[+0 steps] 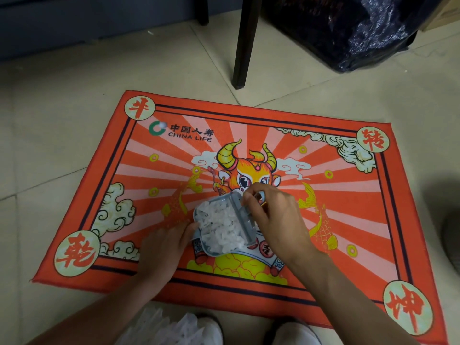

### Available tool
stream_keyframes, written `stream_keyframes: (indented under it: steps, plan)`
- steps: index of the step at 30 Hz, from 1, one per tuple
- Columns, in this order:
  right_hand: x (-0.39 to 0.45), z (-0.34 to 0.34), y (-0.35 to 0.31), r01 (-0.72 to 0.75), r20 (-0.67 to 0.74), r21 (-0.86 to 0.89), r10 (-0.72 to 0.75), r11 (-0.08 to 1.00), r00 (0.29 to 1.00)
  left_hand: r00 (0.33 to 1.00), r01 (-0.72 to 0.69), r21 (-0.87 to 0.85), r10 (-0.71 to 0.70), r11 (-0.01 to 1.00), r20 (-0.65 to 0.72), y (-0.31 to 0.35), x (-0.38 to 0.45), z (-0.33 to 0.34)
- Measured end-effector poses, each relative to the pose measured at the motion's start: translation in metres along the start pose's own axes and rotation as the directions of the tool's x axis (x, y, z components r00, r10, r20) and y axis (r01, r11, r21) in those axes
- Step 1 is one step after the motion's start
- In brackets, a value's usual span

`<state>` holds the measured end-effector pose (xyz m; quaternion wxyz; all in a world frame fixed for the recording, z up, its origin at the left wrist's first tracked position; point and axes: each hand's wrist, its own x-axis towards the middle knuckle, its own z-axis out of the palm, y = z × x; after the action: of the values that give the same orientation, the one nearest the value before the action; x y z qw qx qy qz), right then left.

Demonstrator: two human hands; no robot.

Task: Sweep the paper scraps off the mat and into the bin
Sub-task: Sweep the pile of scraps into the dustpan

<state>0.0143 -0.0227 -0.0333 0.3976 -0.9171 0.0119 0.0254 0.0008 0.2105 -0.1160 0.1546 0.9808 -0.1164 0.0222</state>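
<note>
A red-orange mat (348,207) with a cartoon ox lies on the tiled floor. Near its front middle sits a small grey-blue dustpan (199,247) heaped with white paper scraps (221,227). My left hand (164,247) grips the dustpan's left edge. My right hand (276,220) holds a small grey-blue brush (246,220) whose head rests across the dustpan's right side, against the scraps. One stray white scrap (163,125) lies on the mat's far left, on the green logo. A black bin bag (348,28) stands at the far right.
A dark chair leg (245,43) stands on the tiles just beyond the mat's far edge. My two white shoes (211,329) are at the mat's near edge, with white crumpled material (159,324) beside them. A grey shoe (453,240) shows at the right border.
</note>
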Motion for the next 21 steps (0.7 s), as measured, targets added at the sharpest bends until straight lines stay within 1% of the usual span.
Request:
stream_keyframes:
  steps: [6,10,12,17,21]
  plan:
    - [0.007,-0.006,0.001,0.004,-0.035,-0.01,-0.004,1.0,0.999,0.998,0.067,-0.022,-0.066,0.998,0.008,-0.004,-0.012,0.008]
    - [0.01,-0.011,-0.001,0.009,-0.053,0.041,-0.007,0.999,0.999,0.995,0.103,-0.033,-0.103,0.994,0.002,-0.005,-0.016,0.006]
    - [0.012,-0.013,-0.005,0.028,-0.053,0.054,-0.025,0.998,0.998,0.993,0.115,-0.049,-0.115,0.992,0.004,-0.007,-0.018,0.006]
    - [0.017,-0.02,-0.014,0.093,-0.038,0.022,-0.092,0.995,0.995,0.99,0.143,-0.062,-0.143,0.988,0.01,-0.01,-0.02,0.008]
    - [0.023,-0.029,-0.013,0.076,-0.082,0.034,-0.073,0.996,0.994,0.988,0.151,-0.097,-0.152,0.984,0.003,-0.016,-0.022,0.008]
